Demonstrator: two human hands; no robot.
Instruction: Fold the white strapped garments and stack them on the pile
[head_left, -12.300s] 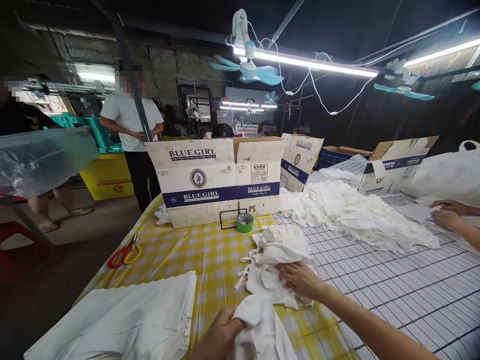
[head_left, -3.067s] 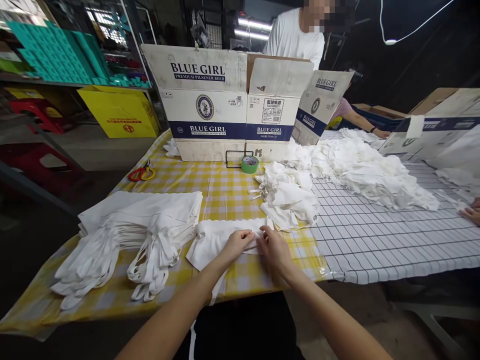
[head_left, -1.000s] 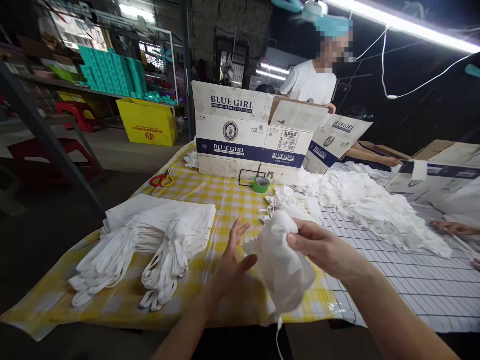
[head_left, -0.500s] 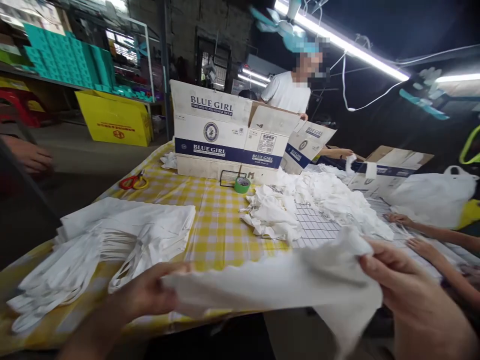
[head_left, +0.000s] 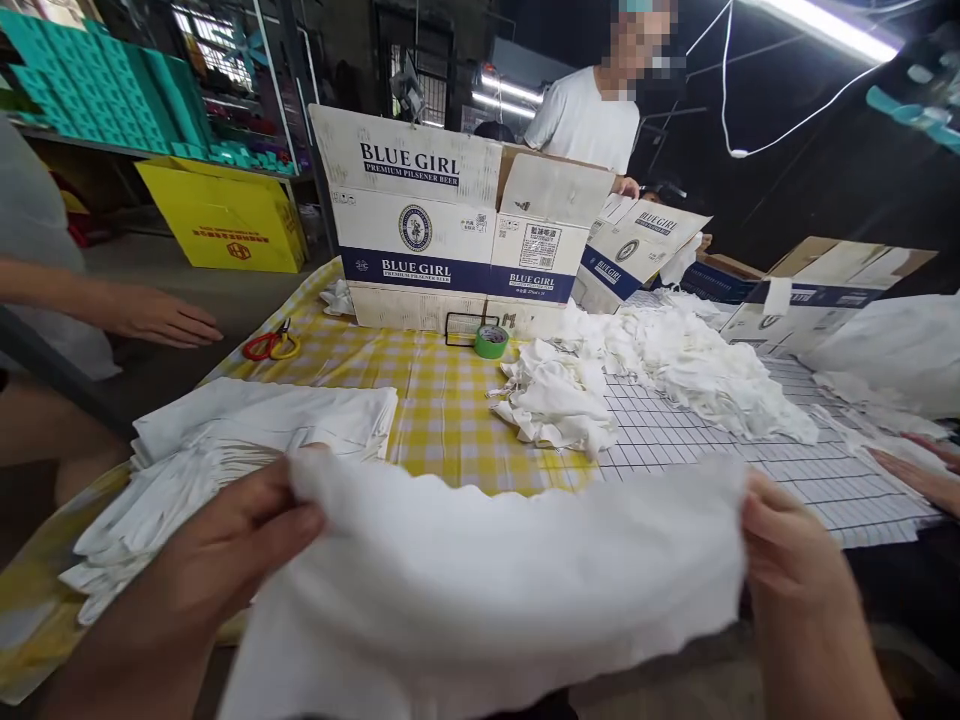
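A white cloth piece (head_left: 517, 570) with a wavy upper edge is stretched between my two hands, above the near table edge. My left hand (head_left: 247, 530) pinches its upper left corner. At the right end, my right hand (head_left: 787, 550) grips the other side, thumb toward me. Behind my left hand lies a neat stack of white cloth pieces (head_left: 262, 415), partly hidden by that hand. Beyond the held cloth, a loose heap of white cloth pieces (head_left: 675, 365) spreads over the table, with a smaller clump (head_left: 555, 400) nearer me.
Scissors (head_left: 271, 343) with red and yellow handles and green tape (head_left: 491, 341) lie on the yellow checked tablecloth (head_left: 435, 420). A tall Blue Girl carton (head_left: 450, 220) stands behind. A co-worker in white (head_left: 589, 120) stands beyond it. Other people's hands show at left (head_left: 161, 315) and right (head_left: 919, 475).
The cloth has been spread wider and its hanging part now faces me. My left hand has risen. At left, another person's arm has come further into view. The camera view has shifted.
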